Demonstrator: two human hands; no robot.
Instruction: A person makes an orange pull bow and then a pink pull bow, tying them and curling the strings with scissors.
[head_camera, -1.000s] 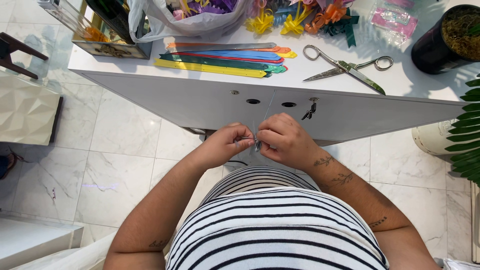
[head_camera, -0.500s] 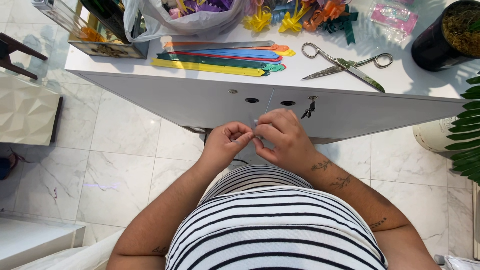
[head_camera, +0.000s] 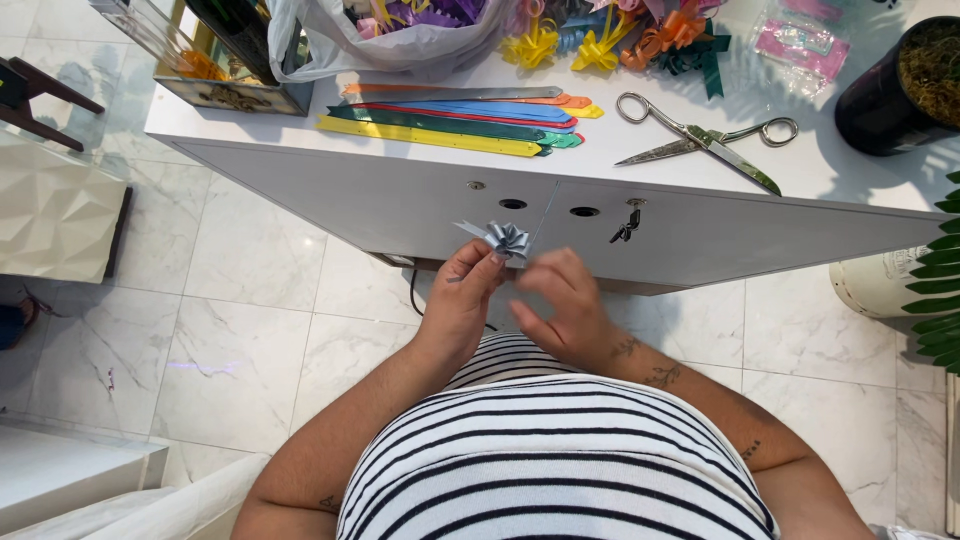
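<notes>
1. Leftmost, a glass box (head_camera: 215, 75) with dark contents is set on the far left corner of the white table (head_camera: 400, 195).
2. Beside it, a clear plastic bag (head_camera: 400, 45) of ribbon scraps is stood on the table.
3. Flat coloured ribbon strips (head_camera: 455, 118), yellow, green, red, blue and orange, are laid side by side near the table's front edge, just before the bag.
4. Below the table's front edge, a small silver ribbon bow (head_camera: 505, 238) is pinched by the fingertips of the left hand (head_camera: 462, 300).
5. The right hand (head_camera: 560, 310) is held just beside the bow, fingers curled and loosely parted; contact with the bow cannot be told.
6. Finished bows (head_camera: 640, 35) are heaped at the table's far edge.
7. Scissors (head_camera: 705, 140) are laid shut on the table, right of the strips.
8. A dark plant pot (head_camera: 885, 100) is stood at the table's right end.
</notes>
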